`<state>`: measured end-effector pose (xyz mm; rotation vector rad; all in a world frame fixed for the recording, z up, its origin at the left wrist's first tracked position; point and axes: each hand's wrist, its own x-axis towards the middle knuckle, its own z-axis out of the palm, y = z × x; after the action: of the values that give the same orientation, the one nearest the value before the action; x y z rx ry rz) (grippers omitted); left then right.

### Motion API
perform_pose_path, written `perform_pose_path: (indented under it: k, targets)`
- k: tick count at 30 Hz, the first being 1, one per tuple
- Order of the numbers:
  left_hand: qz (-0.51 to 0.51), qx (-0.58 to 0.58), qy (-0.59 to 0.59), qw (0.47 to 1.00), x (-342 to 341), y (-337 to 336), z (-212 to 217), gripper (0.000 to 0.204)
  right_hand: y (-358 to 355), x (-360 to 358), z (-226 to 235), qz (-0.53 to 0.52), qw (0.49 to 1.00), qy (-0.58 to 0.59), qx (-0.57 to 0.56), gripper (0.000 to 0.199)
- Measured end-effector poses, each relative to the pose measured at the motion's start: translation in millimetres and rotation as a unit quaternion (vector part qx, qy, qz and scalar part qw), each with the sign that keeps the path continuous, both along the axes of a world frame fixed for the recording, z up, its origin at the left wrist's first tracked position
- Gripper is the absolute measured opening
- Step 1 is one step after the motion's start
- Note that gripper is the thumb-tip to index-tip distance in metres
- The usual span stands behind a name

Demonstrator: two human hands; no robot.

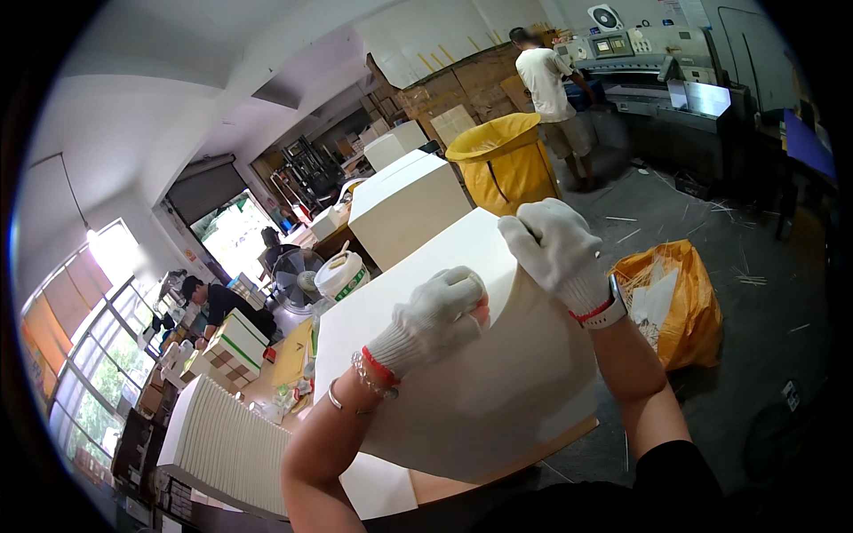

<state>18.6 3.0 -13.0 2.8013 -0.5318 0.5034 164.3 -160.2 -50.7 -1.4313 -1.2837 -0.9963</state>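
Both my hands wear white knit gloves with red cuffs. A large white sheet point(498, 400), like paper or thin card, bends up and toward me over a white stack point(355, 333). My right hand point(558, 253) has its fingers closed on the sheet's raised right edge. Farther left, my left hand point(435, 315) is curled closed over the white surface. A small pinkish-red patch shows at its fingers; what they hold, if anything, I cannot make out.
Another white stack point(413, 209) stands beyond mine, and fanned white sheets point(227, 444) lie at near left. Yellow bags stand at far centre point(502, 169) and right point(697, 311). A person point(546, 89) works at a large machine point(649, 62); another person point(227, 306) sits left, near a fan point(298, 280).
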Motion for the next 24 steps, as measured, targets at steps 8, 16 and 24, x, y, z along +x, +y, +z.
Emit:
perform_pose_path:
  k: [8,16,24]
  targets:
    - [0.108,-0.169,0.127,0.971,-18.0,-8.7,18.9,0.019,0.9,9.8,-15.9,-0.074,0.987,-0.118,0.075,0.029]
    - [0.061,-0.105,0.071,0.990,-12.1,2.9,7.1,0.035,3.1,13.3,-21.6,-0.071,0.986,-0.114,0.095,0.033]
    - [0.037,-0.066,-0.008,0.997,-17.9,-6.4,7.9,0.047,-2.7,0.1,-13.0,-0.034,0.996,-0.047,0.066,0.028]
